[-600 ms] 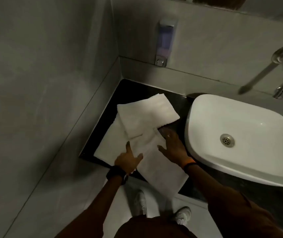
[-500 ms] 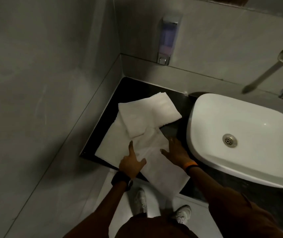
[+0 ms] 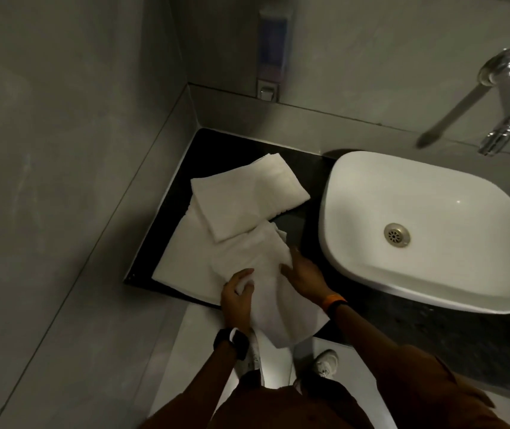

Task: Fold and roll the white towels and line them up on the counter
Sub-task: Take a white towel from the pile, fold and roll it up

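Observation:
Three white towels lie on the black counter [image 3: 216, 150]. A folded towel [image 3: 247, 193] sits farthest back, overlapping a flat towel [image 3: 185, 261] at the left. A third, long towel [image 3: 272, 301] runs toward me and hangs over the counter's front edge. My left hand [image 3: 236, 300] is curled around a bunched fold of this long towel near the edge. My right hand [image 3: 301, 275] rests on its right side, fingers pinching the cloth.
A white basin [image 3: 371, 274] stands on the counter right of the towels. A chrome tap [image 3: 507, 103] juts from the back wall, and a soap dispenser [image 3: 272, 54] hangs in the corner. Grey walls close the left side.
Both hands drew back toward the counter's front edge. The left hand went from pressing flat to gripping a bunch of the long towel, and the towel's middle has gathered up.

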